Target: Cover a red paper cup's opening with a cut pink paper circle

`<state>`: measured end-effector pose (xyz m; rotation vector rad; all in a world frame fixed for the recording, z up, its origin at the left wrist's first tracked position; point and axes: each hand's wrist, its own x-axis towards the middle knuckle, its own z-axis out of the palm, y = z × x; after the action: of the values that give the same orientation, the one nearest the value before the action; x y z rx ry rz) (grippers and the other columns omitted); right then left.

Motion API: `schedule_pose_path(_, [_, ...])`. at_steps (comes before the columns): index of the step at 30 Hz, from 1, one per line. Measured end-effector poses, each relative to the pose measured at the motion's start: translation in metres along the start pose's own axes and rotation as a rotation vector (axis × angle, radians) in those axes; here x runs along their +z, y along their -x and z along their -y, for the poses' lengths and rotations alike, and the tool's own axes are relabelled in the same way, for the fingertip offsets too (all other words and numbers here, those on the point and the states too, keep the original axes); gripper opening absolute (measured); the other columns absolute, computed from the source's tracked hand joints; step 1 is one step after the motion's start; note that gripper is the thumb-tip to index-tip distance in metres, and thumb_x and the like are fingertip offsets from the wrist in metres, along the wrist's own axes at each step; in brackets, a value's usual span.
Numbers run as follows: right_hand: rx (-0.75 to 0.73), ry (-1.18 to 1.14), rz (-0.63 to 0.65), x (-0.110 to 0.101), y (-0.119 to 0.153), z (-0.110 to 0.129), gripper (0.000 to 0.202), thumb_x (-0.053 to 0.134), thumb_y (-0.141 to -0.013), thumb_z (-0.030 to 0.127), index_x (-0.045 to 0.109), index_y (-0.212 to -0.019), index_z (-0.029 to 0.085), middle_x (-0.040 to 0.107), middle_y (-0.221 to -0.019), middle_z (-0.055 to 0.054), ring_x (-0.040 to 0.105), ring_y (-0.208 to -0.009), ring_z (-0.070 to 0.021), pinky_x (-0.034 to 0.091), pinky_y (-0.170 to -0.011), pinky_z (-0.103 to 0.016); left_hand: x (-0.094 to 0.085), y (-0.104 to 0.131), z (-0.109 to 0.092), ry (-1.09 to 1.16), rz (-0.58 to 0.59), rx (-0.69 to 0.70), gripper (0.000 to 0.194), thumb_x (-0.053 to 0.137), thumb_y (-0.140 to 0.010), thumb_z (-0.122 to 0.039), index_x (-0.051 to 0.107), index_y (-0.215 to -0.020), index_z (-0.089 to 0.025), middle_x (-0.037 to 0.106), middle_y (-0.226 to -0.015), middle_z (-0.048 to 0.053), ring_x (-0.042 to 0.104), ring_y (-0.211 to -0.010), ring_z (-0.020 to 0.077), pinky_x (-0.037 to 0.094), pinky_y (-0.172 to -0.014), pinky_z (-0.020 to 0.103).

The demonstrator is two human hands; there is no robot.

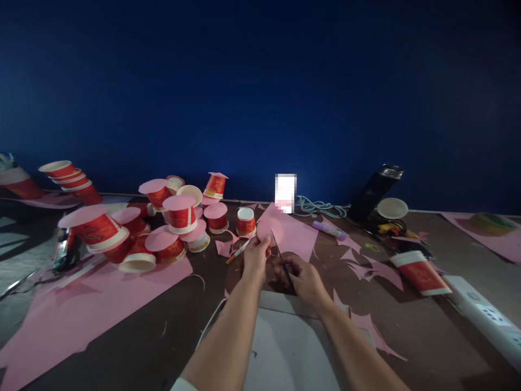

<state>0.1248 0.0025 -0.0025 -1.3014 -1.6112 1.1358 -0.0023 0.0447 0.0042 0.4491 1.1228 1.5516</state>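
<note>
My left hand (pixel 255 262) pinches a piece of pink paper (pixel 275 230) with a rounded outline, held up over a larger pink sheet (pixel 299 236). In my right hand (pixel 302 278) are dark-handled scissors (pixel 287 274), their thin blades pointing up and left to the edge of the held paper. How far the blades are parted cannot be made out. Just beyond my left hand a red paper cup (pixel 246 221) stands upside down. A pencil-like stick (pixel 237 253) lies left of that hand.
Many red cups topped with pink discs (pixel 179 214) crowd the left side, behind a large pink sheet (pixel 101 315). To the right are a glue stick (pixel 330 231), paper scraps (pixel 378 271), a dark flask (pixel 374 193), a tipped cup (pixel 421 272) and a power strip (pixel 484 312).
</note>
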Motion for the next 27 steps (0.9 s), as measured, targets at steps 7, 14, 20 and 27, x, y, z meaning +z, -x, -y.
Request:
schedule_pose_path(7, [0.052, -0.109, -0.009, 0.000, 0.002, 0.007, 0.039, 0.070, -0.067, 0.042, 0.050, -0.093, 0.021, 0.051, -0.056, 0.007, 0.048, -0.049, -0.0112, 0.037, -0.047, -0.022, -0.003, -0.006, -0.004, 0.190, -0.060, -0.022, 0.041, 0.081, -0.050, -0.034, 0.054, -0.073, -0.015, 0.054, -0.062, -0.005, 0.048, -0.054, 0.0032, 0.036, -0.051, 0.015])
schedule_pose_path(14, [0.083, 0.009, -0.232, -0.004, -0.001, -0.004, 0.036, 0.068, -0.067, 0.042, 0.038, -0.063, 0.023, 0.045, -0.050, 0.007, 0.041, -0.045, -0.0098, 0.032, -0.043, -0.021, -0.001, 0.002, -0.009, 0.304, 0.037, -0.033, 0.037, 0.080, -0.055, -0.030, 0.051, -0.073, -0.016, 0.050, -0.062, -0.005, 0.046, -0.054, 0.0034, 0.035, -0.049, 0.015])
schedule_pose_path(20, [0.075, 0.187, -0.261, -0.005, -0.002, -0.014, 0.026, 0.063, -0.068, 0.044, 0.047, -0.066, 0.023, 0.053, -0.054, 0.004, 0.046, -0.048, -0.0127, 0.031, -0.044, -0.022, 0.001, 0.011, -0.004, 0.052, 0.258, -0.002, 0.030, 0.075, -0.063, -0.035, 0.054, -0.069, -0.015, 0.051, -0.059, -0.004, 0.044, -0.051, 0.0055, 0.035, -0.050, 0.019])
schedule_pose_path(27, [0.061, 0.388, -0.263, -0.006, 0.002, -0.005, 0.017, 0.063, -0.068, 0.036, 0.053, -0.073, 0.023, 0.060, -0.063, 0.003, 0.050, -0.055, -0.0128, 0.032, -0.050, -0.022, 0.001, 0.016, -0.003, -0.376, 0.326, 0.123, 0.025, 0.071, -0.065, -0.041, 0.067, -0.069, -0.016, 0.061, -0.064, 0.002, 0.054, -0.059, 0.0147, 0.038, -0.055, 0.024])
